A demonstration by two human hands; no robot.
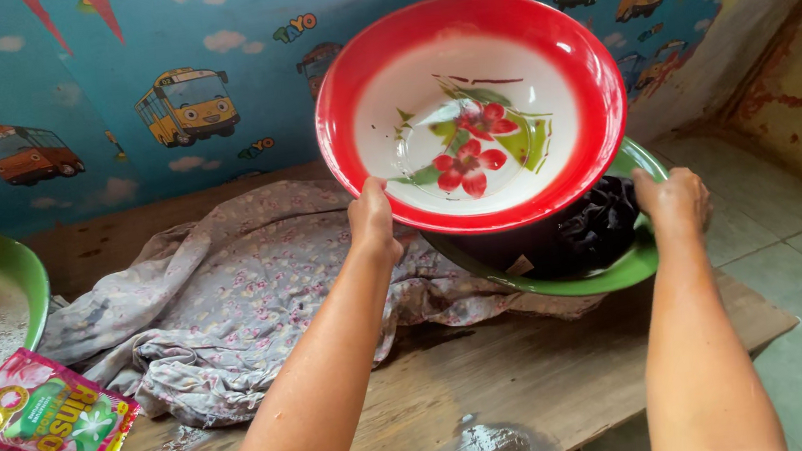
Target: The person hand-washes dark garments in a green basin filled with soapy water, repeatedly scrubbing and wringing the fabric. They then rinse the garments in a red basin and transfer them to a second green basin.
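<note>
The left hand (372, 221) grips the tilted red basin (471, 112) by its lower rim; the right hand (672, 202) clamps the green basin (618, 276) holding dark cloth (602, 223). The red basin looks emptied; floral laundry (249, 303) lies unwashed. The green basin overhangs the wet table's (503, 415) edge; open floor lies right.

I count three basins in front of me: one red-rimmed basin (472, 112) with painted flowers, one green basin (618, 271) tucked behind it on the right, and another green basin (9, 270) at the far left edge (only part of it shows). There is one dark bundle of cloth (597, 223) inside the right green one, one flowered pale cloth (229, 306) spread out, one pink sachet (50, 415) near left, and one wooden table (501, 395).
</note>
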